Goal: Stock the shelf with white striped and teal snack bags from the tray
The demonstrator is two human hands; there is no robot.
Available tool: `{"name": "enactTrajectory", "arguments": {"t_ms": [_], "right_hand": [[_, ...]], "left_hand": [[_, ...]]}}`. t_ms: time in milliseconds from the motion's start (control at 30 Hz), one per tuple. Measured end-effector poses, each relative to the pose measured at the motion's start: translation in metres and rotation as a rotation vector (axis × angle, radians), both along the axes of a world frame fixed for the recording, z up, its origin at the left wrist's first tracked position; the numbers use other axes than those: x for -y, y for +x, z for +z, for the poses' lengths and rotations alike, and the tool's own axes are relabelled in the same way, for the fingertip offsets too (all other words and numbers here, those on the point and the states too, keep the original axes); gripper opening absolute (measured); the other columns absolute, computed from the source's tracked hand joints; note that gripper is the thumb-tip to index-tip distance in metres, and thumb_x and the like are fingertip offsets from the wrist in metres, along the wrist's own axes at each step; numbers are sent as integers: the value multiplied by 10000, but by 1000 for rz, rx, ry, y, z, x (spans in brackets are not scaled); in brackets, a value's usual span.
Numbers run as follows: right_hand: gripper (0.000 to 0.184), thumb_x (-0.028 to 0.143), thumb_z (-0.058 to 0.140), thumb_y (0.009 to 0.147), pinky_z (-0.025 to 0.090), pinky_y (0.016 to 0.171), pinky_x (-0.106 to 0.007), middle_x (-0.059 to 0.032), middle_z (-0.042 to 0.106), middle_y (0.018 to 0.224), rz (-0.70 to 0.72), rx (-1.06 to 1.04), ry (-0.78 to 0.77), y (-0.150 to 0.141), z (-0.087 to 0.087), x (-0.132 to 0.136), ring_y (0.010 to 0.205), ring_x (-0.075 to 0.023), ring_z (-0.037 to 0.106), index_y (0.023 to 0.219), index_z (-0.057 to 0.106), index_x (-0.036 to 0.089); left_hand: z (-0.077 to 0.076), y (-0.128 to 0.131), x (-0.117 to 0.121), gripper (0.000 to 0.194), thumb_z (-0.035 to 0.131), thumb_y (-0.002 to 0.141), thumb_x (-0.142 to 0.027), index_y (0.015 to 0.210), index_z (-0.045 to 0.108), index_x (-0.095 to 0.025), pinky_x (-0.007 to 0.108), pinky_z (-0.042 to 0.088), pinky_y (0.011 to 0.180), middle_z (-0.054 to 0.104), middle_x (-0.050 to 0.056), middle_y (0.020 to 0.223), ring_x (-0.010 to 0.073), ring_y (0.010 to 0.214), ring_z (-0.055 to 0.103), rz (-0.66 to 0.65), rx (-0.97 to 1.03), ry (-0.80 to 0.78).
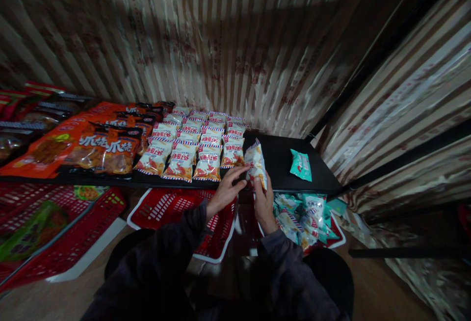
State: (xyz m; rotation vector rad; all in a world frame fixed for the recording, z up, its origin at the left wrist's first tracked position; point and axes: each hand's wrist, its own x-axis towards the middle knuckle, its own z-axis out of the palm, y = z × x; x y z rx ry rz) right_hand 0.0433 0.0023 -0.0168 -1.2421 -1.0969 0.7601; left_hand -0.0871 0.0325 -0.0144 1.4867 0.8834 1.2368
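**Two hands at one white snack bag, beside the rows**

The white snack bag is over the black shelf, just to the right of the rows of similar bags. The right hand holds its lower part, with the thumb in front and the fingers along the right edge. The left hand reaches the left edge with its fingertips, its thumb near; whether it also pinches the bag, I cannot tell. The bag leans a little, and I cannot see if its lower end already rests on the shelf.

In my judgement, the step in hand is to set this bag neatly beside its neighbours. For this, the right hand should guide the lower end, while the left fingertips correct the angle from the side. It is better to press softly, because such a bag probably dents or slides easily. The left wrist should stay low, so that it does not push the nearest row. On the other side, the turquoise bag lies well apart on the shelf, so there seems to be enough room to turn the bag straight.
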Motion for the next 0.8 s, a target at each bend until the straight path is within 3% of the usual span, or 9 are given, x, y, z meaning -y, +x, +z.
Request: {"name": "enactTrajectory", "arguments": {"t_ms": [100, 267, 400, 567, 800], "right_hand": [[582, 540, 481, 904, 451, 1029, -406, -131, 621, 1305, -8, -78, 0, -1, -4, -3, 1175, -232, 589, 1342, 525, 160], [565, 555, 435, 907, 533, 884, -375, -137, 717, 1100, 3, -209, -60, -2, -12, -10, 1016, -240, 661, 1207, 620, 113], [551, 589, 446, 884, 549, 881, -380, -100, 730, 1065, -21, -384, -86, -6, -13, -15, 1019, -230, 674, 1153, 641, 150], [473, 575, 577, 826, 556, 881, -371, -64, 739, 1066, -35, -620, -111, -12, -10, -16, 1029, -219, 680, 1087, 666, 190], [437, 571, 641, 789, 568, 804, -352, -61, 748, 1022, 23, -607, -168, -12, -17, -13, 945, -219, 697, 998, 685, 190]], "left_hand": [[-2, 1, 2, 433, 632, 834, -249, 1265, 637, -289, 414, 392, 1100, 512, 71, 1415, 251, 1344, 438, -4, 6, 1], [-4, 4, 5, 521, 655, 829, -295, 1342, 564, -289, 415, 474, 1016, 453, 92, 1473, 279, 1296, 486, -37, 63, -88], [-8, 6, 2, 642, 681, 818, -321, 1417, 460, -254, 413, 482, 996, 473, 129, 1456, 265, 1230, 542, -5, 110, -176], [-15, 7, -3, 597, 694, 815, -349, 1359, 495, -205, 420, 464, 1005, 586, 136, 1301, 226, 1112, 609, 49, 174, -273], [-21, 2, -5, 600, 718, 760, -251, 1325, 524, -193, 358, 505, 907, 646, 81, 1106, 173, 939, 643, 101, 223, -319]]}}
